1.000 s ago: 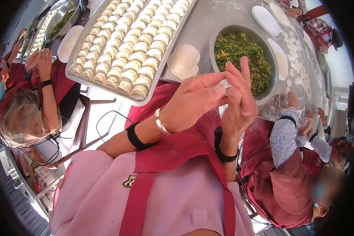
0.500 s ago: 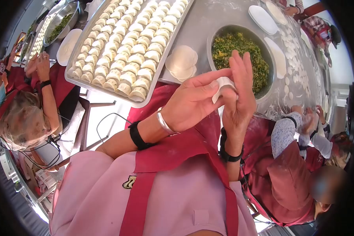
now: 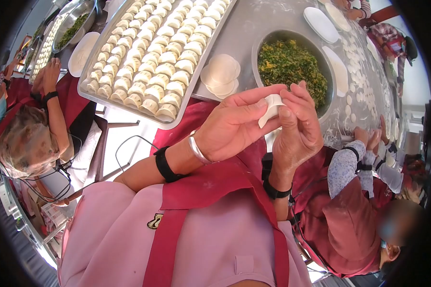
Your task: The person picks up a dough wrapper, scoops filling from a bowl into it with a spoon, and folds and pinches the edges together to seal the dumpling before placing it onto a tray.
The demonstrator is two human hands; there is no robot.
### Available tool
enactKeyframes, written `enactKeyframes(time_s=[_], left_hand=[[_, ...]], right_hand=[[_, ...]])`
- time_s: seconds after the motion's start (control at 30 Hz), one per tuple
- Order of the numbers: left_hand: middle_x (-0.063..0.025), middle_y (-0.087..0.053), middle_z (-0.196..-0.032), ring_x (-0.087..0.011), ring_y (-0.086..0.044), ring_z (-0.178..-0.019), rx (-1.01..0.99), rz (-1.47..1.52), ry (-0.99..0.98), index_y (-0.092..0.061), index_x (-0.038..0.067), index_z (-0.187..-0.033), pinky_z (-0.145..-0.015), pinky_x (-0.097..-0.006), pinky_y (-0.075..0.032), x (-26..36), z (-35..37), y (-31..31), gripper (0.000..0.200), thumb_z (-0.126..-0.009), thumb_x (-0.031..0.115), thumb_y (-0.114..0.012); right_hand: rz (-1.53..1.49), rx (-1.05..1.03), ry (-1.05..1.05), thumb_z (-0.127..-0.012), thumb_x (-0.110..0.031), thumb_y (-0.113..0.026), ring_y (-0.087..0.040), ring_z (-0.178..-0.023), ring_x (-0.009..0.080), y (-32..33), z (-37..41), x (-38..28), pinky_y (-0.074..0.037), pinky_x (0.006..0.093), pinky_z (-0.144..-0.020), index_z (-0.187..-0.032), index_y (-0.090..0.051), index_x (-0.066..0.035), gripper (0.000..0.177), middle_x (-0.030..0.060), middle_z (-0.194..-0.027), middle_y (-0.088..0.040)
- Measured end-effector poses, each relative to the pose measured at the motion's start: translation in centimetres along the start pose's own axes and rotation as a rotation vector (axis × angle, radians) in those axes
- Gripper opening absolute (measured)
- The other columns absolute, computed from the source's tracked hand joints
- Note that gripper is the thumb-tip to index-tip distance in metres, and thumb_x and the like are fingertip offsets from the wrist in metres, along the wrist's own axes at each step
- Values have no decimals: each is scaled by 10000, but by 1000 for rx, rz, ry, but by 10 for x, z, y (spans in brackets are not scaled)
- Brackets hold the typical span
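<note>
A folded white dumpling point(image 3: 272, 108) is held up between my two hands in front of my apron. My left hand point(image 3: 237, 119), with a silver bracelet at its wrist, grips the dumpling's left side between thumb and fingers. On the other side, the thumb and curled fingers of my right hand point(image 3: 299, 124) pinch its edge. Just beyond my hands stands a metal bowl point(image 3: 257, 62) of chopped green and yellow filling point(image 3: 292, 62). A small stack of round dough wrappers point(image 3: 220, 74) lies on the table left of the bowl. What is inside the dumpling is hidden.
A metal tray point(image 3: 189, 91) with rows of shaped dumplings point(image 3: 158, 52) extends over the table edge at left. White oval plates point(image 3: 321, 24) and scattered dough rounds point(image 3: 357, 62) lie at right on the metal table point(image 3: 249, 19). Co-workers sit on both sides.
My right hand's fingers, stretched upward before, have curled in, and its thumb now presses on the dumpling. My left hand has kept its hold. The view has shifted slightly.
</note>
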State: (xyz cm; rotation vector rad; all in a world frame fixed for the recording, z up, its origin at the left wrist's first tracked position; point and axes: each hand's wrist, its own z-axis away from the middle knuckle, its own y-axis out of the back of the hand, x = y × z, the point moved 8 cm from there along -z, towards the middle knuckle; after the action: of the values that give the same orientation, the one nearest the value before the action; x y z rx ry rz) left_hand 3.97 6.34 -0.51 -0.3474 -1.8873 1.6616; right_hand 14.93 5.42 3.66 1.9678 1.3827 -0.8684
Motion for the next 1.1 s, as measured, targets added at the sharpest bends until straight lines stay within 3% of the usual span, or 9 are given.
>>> enactKeyframes(time_s=[0.13, 0.27, 0.53, 0.63, 0.73, 0.83, 0.93, 1.03, 1.1], left_hand=[[-163, -462, -1420, -247, -462, -1329, 23, -49, 8, -364, -54, -1440, -1170, -425, -337, 3, 1, 1, 460, -1018, 105, -458], [-152, -486, -1395, -240, -478, -1310, 50, -85, 59, -380, -58, -1429, -1141, -417, -370, 6, 4, 1, 450, -1036, 157, -427], [-129, -519, -1343, -204, -506, -1261, 72, -71, 120, -444, -53, -1370, -1118, -410, -390, 2, 10, 1, 422, -1054, 223, -405], [-122, -530, -1324, -201, -516, -1242, 108, -74, 125, -461, -45, -1354, -1105, -411, -400, 1, 10, 10, 422, -1052, 246, -416], [-118, -540, -1306, -198, -526, -1219, 106, -83, 157, -482, -37, -1327, -1085, -418, -417, 4, 12, 8, 417, -1052, 271, -421], [-122, -544, -1297, -204, -531, -1209, 186, -162, 161, -494, -31, -1306, -1067, -423, -432, 6, 13, 4, 428, -1054, 306, -417], [-132, -545, -1295, -211, -527, -1213, 129, -191, 232, -498, -24, -1292, -1056, -425, -440, 1, 12, 3, 444, -1058, 340, -399], [-146, -545, -1290, -221, -536, -1202, 205, -208, 244, -488, -27, -1301, -1055, -422, -439, 2, 15, 2, 471, -1059, 365, -386], [-77, -577, -1165, -163, -565, -1079, 186, -156, 237, -548, 11, -1206, -988, -364, -469, -1, 13, 8, 394, -1050, 355, -436]], right_hand=[[44, -116, -24, -803, 3, -719, -567, -1228, 358, 0, -4, 1, -377, 482, -1091, -973, -710, 14, 170, 140, -1035, -727], [-162, -16, -270, -790, -27, -746, -540, -1268, 364, -6, -7, -3, -362, 492, -1099, -973, -715, 13, 189, 147, -1035, -728], [22, -207, 43, -780, -25, -754, -563, -1240, 377, -6, -1, -3, -330, 530, -1119, -951, -728, -6, 173, 128, -1034, -732], [42, -299, -7, -775, -57, -764, -566, -1239, 367, -8, -3, 3, -320, 527, -1123, -941, -734, -21, 173, 125, -1035, -733], [-96, -223, -198, -770, -114, -772, -570, -1236, 358, -10, -6, -4, -307, 528, -1127, -929, -741, -40, 178, 107, -1031, -737], [67, -378, -31, -761, -177, -771, -560, -1252, 353, -14, -7, -11, -313, 529, -1118, -952, -745, -59, 226, 99, -1055, -734], [58, -503, 64, -764, -193, -765, -549, -1267, 346, -17, -4, -11, -301, 526, -1121, -956, -748, -71, 228, 93, -1075, -731], [74, -508, 34, -773, -192, -758, -555, -1263, 336, -17, -1, -7, -284, 519, -1132, -921, -746, -85, 182, 82, -1059, -735], [101, -493, 7, -786, -187, -750, -573, -1242, 334, -17, -1, -6, -277, 520, -1137, -905, -743, -94, 152, 79, -1034, -738]])
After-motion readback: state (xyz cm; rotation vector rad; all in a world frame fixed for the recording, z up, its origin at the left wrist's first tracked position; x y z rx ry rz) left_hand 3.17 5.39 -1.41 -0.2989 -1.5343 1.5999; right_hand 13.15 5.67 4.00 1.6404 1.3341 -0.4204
